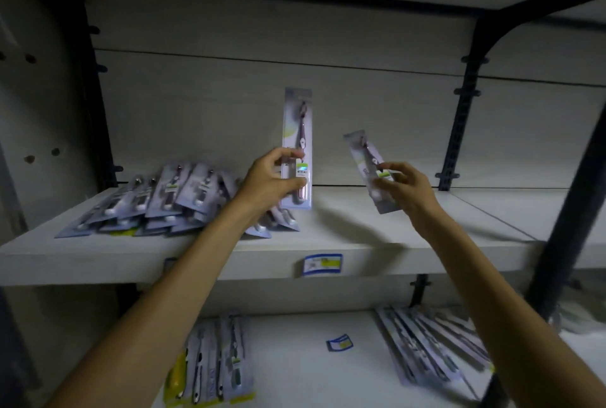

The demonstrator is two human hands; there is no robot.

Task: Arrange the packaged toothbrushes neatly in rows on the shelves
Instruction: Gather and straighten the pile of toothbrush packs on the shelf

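Observation:
My left hand grips a packaged toothbrush near its lower end and holds it upright over the middle shelf. My right hand pinches a second packaged toothbrush, tilted to the left, above the same shelf further right. To the left on that shelf lies a heap of several packaged toothbrushes, overlapping in rough rows; my left forearm covers its right end. On the lower shelf lie two more groups of packs.
A blue and yellow price tag sticks to the middle shelf's front edge, and another tag lies on the lower shelf. A dark metal upright and bracket stand at the right. The scene is dim.

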